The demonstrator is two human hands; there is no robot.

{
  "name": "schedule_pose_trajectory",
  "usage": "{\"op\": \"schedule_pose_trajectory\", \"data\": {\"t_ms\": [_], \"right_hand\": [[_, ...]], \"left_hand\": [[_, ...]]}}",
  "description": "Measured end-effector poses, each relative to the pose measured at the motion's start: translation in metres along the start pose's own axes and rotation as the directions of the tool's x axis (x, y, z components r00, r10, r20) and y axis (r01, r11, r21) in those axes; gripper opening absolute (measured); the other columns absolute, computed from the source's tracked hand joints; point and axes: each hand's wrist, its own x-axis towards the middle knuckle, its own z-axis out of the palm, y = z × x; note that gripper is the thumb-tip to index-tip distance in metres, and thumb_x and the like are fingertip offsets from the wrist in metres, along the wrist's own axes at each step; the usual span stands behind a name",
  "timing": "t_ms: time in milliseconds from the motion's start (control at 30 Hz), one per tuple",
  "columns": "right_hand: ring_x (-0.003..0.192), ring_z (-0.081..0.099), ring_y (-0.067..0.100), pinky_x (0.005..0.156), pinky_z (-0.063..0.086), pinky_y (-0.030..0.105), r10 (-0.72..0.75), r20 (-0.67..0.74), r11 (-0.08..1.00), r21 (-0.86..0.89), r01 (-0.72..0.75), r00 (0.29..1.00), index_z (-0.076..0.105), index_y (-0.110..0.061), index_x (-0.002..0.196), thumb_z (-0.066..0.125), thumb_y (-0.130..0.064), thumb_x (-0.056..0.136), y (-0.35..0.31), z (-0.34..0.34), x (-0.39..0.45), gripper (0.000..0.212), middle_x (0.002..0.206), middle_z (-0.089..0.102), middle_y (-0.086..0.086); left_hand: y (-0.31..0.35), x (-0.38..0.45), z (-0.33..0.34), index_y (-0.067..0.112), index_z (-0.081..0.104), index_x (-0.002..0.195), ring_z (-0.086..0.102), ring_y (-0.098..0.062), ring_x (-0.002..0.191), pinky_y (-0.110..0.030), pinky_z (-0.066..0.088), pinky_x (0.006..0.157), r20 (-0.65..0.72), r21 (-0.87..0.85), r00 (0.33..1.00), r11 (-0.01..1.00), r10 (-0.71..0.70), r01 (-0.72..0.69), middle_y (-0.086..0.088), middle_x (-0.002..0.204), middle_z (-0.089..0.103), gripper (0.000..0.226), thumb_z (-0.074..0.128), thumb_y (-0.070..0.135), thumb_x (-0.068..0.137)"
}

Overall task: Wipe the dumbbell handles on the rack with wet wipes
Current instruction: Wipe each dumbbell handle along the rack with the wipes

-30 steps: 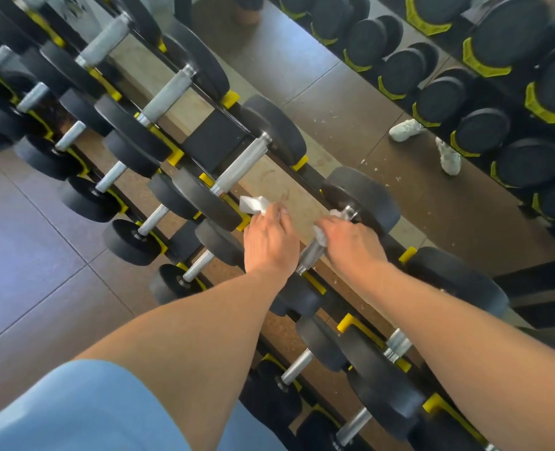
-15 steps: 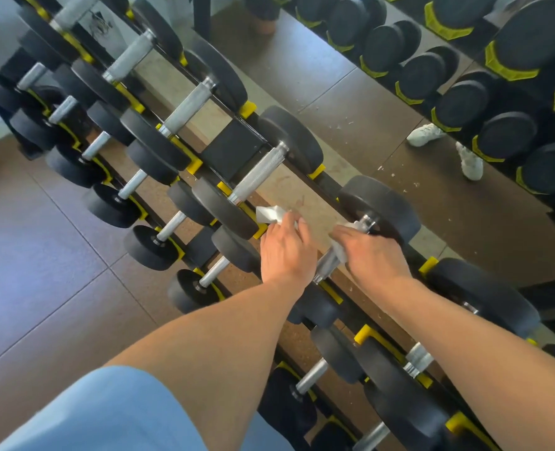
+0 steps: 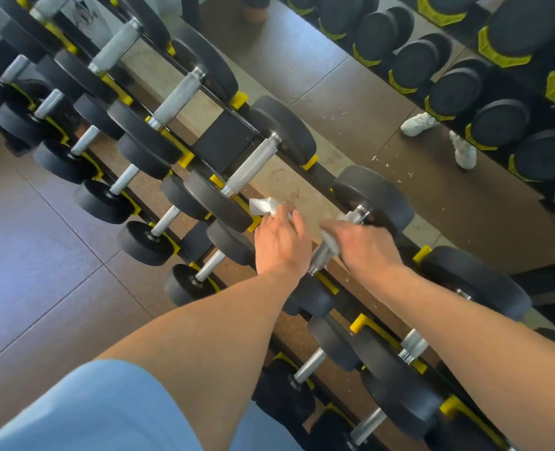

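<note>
Dumbbell rack [image 3: 224, 141] running diagonally from upper left to lower right, its tiers filled with black dumbbells seated in yellow cradles. Dumbbell [image 3: 372, 196] on the top tier, near the rack's middle. Right hand [image 3: 364, 245] curled round its steel handle [image 3: 323, 253], gripping through a wet wipe [image 3: 331, 240]. Left hand [image 3: 281, 242], just beside, pinching a second crumpled wipe [image 3: 264, 206].

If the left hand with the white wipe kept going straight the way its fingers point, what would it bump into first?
Probably the bare tan shelf of the rack just past the fingertips of the left hand, which holds a white wipe. The nearest dumbbell handle lies slightly to one side. Depth is hard to judge here.
</note>
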Motion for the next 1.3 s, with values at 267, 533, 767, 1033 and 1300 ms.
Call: {"op": "schedule_pose_trajectory", "data": {"t_ms": [267,533,767,1033,1300], "right_hand": [[0.065,0.065,0.008,0.057,0.056,0.021,0.136,0.291,0.727,0.620,-0.295,0.947,0.068,-0.028,0.098,0.047,-0.024,0.102,-0.025,0.007,-0.015,0.021,0.075,0.067,-0.004],[0.106,0.069,0.023,0.083,0.057,0.037,0.015,0.030,1.000,-0.014,-0.014,0.999,0.046,-0.026,0.145,0.049,-0.009,0.097,0.007,0.004,-0.001,0.051,0.143,0.056,-0.006],[0.063,0.068,0.020,0.052,0.045,0.023,0.182,0.339,0.738,0.573,-0.356,0.923,0.065,-0.023,0.083,0.049,-0.012,0.099,-0.032,0.003,-0.008,0.025,0.068,0.067,0.004],[0.090,0.072,0.027,0.072,0.059,0.039,-0.018,-0.013,0.998,-0.057,0.017,1.000,0.045,-0.018,0.146,0.052,-0.005,0.093,0.008,0.010,-0.010,0.055,0.155,0.041,-0.007],[0.061,0.066,0.013,0.049,0.045,0.023,0.220,0.316,0.623,0.682,-0.382,0.923,0.068,-0.018,0.098,0.048,-0.024,0.103,-0.029,0.010,-0.016,0.021,0.067,0.067,-0.002]], "left_hand": [[-0.002,0.001,0.003,0.028,0.052,0.130,0.054,-0.020,0.115,-0.047,0.045,0.103,0.005,-0.002,1.000,1.000,-0.026,0.026,0.001,0.121,0.059,0.038,0.029,0.043,0.103],[0.000,0.001,0.001,0.030,0.054,0.121,0.054,-0.020,0.112,-0.047,0.044,0.102,0.012,0.026,1.000,1.000,-0.002,0.002,0.002,0.115,0.060,0.033,0.028,0.042,0.103],[0.003,0.000,-0.002,0.026,0.054,0.123,0.053,-0.019,0.110,-0.047,0.044,0.102,0.020,0.000,1.000,1.000,-0.010,0.010,0.005,0.107,0.053,0.033,0.031,0.040,0.104],[-0.004,0.002,0.003,0.030,0.052,0.127,0.053,-0.022,0.114,-0.048,0.046,0.100,0.006,-0.004,1.000,1.000,-0.022,0.022,0.000,0.120,0.060,0.039,0.026,0.046,0.102],[0.000,0.001,-0.001,0.028,0.053,0.121,0.055,-0.021,0.110,-0.048,0.045,0.101,0.011,-0.007,1.000,1.000,-0.013,0.013,0.002,0.109,0.057,0.031,0.031,0.040,0.102]]}}
